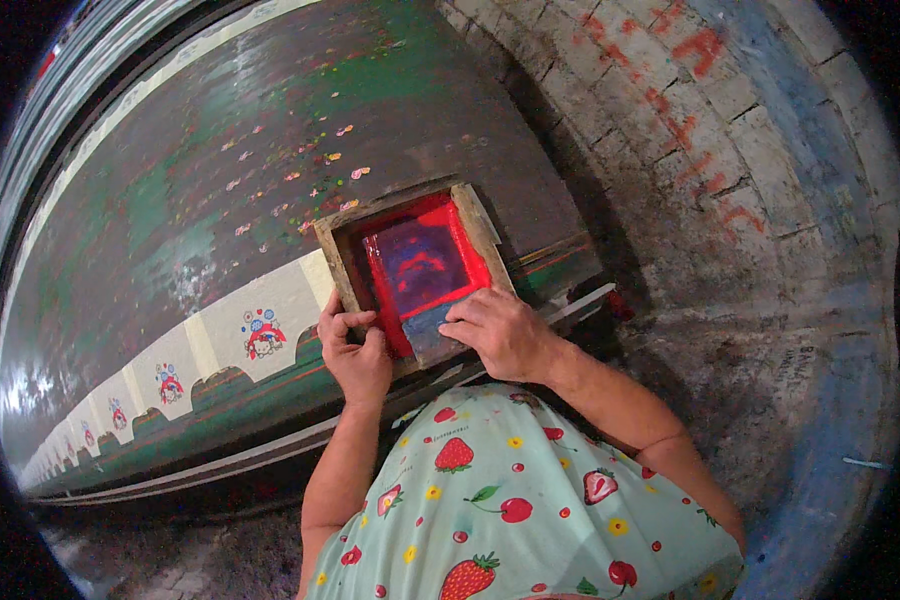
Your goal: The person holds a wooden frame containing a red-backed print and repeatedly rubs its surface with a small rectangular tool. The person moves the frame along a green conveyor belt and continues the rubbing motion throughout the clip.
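A wooden screen-printing frame lies tilted near the table's front edge, with wet red ink round the inner sides of its mesh. A purple-blue area with red smears fills the middle of the mesh. My left hand is closed on the frame's near left corner, fingers curled. Over the near right side, my right hand has its fingers bent together on a flat grey-blue squeegee in the frame. My fingers partly hide the squeegee. Cream fabric runs under the frame's left side.
Left along the long dark green table, cream fabric panels with scalloped edges bear red and blue prints. Small colourful scraps dot the surface beyond the frame. To the right is a block wall with red marks.
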`<move>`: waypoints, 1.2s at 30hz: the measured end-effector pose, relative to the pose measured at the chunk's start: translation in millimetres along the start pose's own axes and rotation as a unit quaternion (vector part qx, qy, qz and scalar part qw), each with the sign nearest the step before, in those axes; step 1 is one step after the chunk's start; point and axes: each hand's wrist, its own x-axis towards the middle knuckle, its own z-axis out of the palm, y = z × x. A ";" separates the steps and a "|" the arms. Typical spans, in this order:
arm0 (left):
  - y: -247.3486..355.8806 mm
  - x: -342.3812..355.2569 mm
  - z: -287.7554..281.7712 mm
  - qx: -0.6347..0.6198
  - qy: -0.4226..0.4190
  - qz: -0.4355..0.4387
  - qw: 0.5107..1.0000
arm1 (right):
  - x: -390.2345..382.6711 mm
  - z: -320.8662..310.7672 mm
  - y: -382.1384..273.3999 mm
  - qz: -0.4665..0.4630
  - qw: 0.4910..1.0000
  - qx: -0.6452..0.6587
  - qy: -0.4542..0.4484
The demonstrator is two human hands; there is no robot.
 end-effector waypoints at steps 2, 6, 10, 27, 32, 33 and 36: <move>1.1 0.9 -0.8 -0.006 -0.003 -0.003 1.000 | -1.2 -3.7 -0.8 -0.005 1.000 -0.006 -0.008; 11.6 4.6 -4.8 -0.001 -0.004 0.004 1.000 | -10.6 -14.4 0.0 -0.001 0.998 0.066 -0.008; 39.0 4.5 1.9 -0.064 0.002 -0.028 0.998 | -31.9 -26.7 28.8 0.029 0.984 0.141 0.109; 133.3 -63.8 206.8 -0.187 -0.032 -0.095 0.977 | -204.1 -93.0 222.0 0.425 0.528 0.702 0.220; 137.2 -70.5 224.2 -0.174 -0.029 -0.093 0.980 | -216.9 -99.2 224.8 0.439 0.485 0.732 0.192; 136.2 -69.2 225.1 -0.163 -0.033 -0.088 0.982 | -218.1 -96.6 224.2 0.442 0.481 0.732 0.195; 132.4 -58.8 228.5 -0.135 -0.044 -0.095 0.985 | -222.2 -88.2 226.9 0.421 0.475 0.744 0.211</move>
